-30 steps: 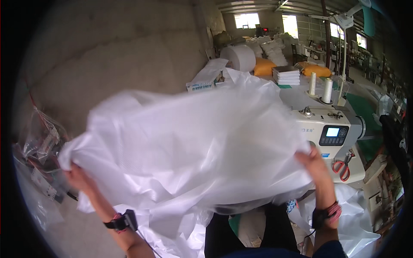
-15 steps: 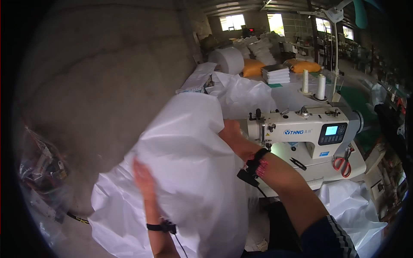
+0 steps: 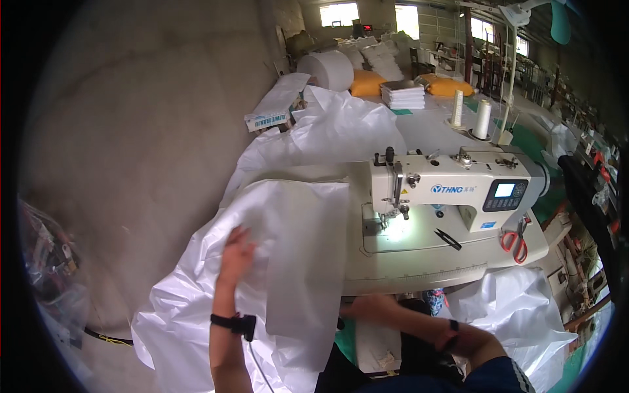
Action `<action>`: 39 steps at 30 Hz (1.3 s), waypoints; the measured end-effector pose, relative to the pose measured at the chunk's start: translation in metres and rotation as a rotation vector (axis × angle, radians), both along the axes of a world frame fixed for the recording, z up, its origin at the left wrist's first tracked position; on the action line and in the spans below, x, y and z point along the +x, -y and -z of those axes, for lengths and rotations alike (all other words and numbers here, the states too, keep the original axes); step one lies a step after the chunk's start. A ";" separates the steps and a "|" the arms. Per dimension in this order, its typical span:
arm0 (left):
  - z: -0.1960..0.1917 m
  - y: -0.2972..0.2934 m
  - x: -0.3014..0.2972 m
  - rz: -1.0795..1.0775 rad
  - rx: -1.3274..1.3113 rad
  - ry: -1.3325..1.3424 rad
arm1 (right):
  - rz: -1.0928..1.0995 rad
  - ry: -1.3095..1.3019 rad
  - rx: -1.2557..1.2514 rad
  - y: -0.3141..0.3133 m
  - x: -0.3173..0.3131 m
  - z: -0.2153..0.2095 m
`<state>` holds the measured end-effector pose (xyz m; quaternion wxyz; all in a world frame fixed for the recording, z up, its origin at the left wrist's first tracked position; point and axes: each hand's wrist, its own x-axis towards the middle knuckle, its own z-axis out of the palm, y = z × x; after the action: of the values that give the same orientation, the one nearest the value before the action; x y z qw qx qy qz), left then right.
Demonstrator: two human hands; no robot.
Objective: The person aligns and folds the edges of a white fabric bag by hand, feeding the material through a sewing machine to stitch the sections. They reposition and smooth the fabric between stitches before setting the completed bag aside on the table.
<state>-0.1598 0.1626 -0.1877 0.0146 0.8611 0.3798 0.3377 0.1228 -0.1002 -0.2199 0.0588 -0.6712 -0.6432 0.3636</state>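
Observation:
A large white plastic-like sheet [image 3: 303, 262] is draped over the left end of the sewing machine table [image 3: 321, 171] and hangs toward me. My left hand [image 3: 237, 255] rests on the sheet's left part, fingers apart and slightly blurred. Just below the table's front edge, my right hand [image 3: 372, 309] is beside the lower right edge of the sheet; its fingers are smeared and partly hidden. The white sewing machine [image 3: 452, 190] stands to the right of the sheet, its lamp lit over the needle area. No cloth lies under the needle.
On the machine bed lie black thread snips [image 3: 448, 238] and red-handled scissors [image 3: 515, 243]. Two thread cones [image 3: 483, 119] stand behind. More white sheeting [image 3: 517, 308] hangs at the right front, and a crumpled heap [image 3: 341, 128] lies behind the table. A grey wall [image 3: 144, 131] borders the left.
My right hand has come from beside the needle area down toward me, below the table edge. The sheet's raised upper part now lies lower and flatter. My left hand has shifted slightly right.

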 end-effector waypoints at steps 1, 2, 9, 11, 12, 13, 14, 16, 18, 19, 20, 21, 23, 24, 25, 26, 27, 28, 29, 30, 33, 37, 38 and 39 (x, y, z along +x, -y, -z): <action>0.000 0.007 0.031 0.116 0.134 -0.121 | 0.018 -0.041 -0.128 -0.001 -0.012 0.023; 0.003 0.015 0.059 0.123 0.183 -0.250 | 0.045 -0.439 0.048 0.004 -0.022 0.045; 0.032 0.035 0.161 -0.055 -0.207 -0.560 | 0.442 -1.327 -0.130 -0.006 -0.077 0.106; 0.026 0.035 0.160 -0.046 -0.237 -0.583 | 0.172 -1.066 -0.084 0.026 -0.089 0.096; 0.022 0.035 0.157 -0.046 -0.286 -0.624 | -0.003 -0.956 -0.062 0.046 -0.092 0.091; 0.019 0.038 0.154 -0.050 -0.309 -0.643 | -0.154 -1.068 -0.197 0.059 -0.094 0.087; 0.016 0.041 0.151 -0.014 -0.316 -0.643 | -0.146 -1.141 -0.406 0.074 -0.100 0.084; 0.015 0.051 0.144 0.012 -0.339 -0.649 | -0.357 -1.388 -0.561 0.080 -0.083 0.083; 0.016 0.058 0.144 -0.020 -0.294 -0.620 | -0.425 -2.264 -1.053 0.078 -0.065 0.086; 0.019 0.062 0.147 -0.008 -0.308 -0.625 | 0.370 -2.105 -0.716 0.081 -0.056 0.088; 0.021 0.064 0.152 -0.044 -0.271 -0.584 | 0.308 -2.127 -0.669 0.076 -0.051 0.089; 0.025 0.067 0.158 -0.086 -0.212 -0.551 | 0.435 -1.873 -0.434 0.067 -0.054 0.090; 0.031 0.069 0.172 -0.060 -0.096 -0.526 | 0.541 -1.610 -0.209 0.052 -0.065 0.087; 0.034 0.070 0.178 -0.047 -0.001 -0.534 | 0.432 -1.629 -0.255 0.041 -0.073 0.085; 0.034 0.068 0.183 -0.041 0.055 -0.501 | 0.387 -1.551 -0.293 0.038 -0.075 0.082; 0.035 0.066 0.188 -0.034 -0.003 -0.534 | 0.317 -1.644 -0.288 0.033 -0.076 0.079; 0.035 0.066 0.191 -0.016 -0.055 -0.564 | 0.329 -1.409 -0.263 0.038 -0.079 0.078; 0.035 0.065 0.192 -0.028 -0.065 -0.569 | 0.338 -1.172 -0.239 0.045 -0.081 0.077; 0.035 0.064 0.194 -0.033 -0.112 -0.569 | 0.336 -1.172 -0.237 0.055 -0.079 0.078; 0.034 0.063 0.194 -0.045 -0.162 -0.580 | -0.037 -0.911 -0.325 0.068 -0.075 0.080; 0.036 0.063 0.197 -0.055 -0.112 -0.561 | -0.722 -0.822 -0.188 0.121 -0.073 0.099; 0.042 0.057 0.209 -0.078 0.033 -0.560 | -0.182 -1.067 -0.653 0.114 -0.062 0.132; 0.042 0.051 0.211 -0.038 0.014 -0.524 | 0.061 -1.085 -0.613 0.100 -0.046 0.136; 0.042 0.046 0.215 -0.009 0.027 -0.511 | 0.209 -1.075 -0.473 0.084 -0.028 0.135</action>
<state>0.0547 0.1167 -0.2298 -0.0946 0.9169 0.3705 0.1143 0.0953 -0.1837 -0.3549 0.2606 -0.4478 -0.3553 0.7780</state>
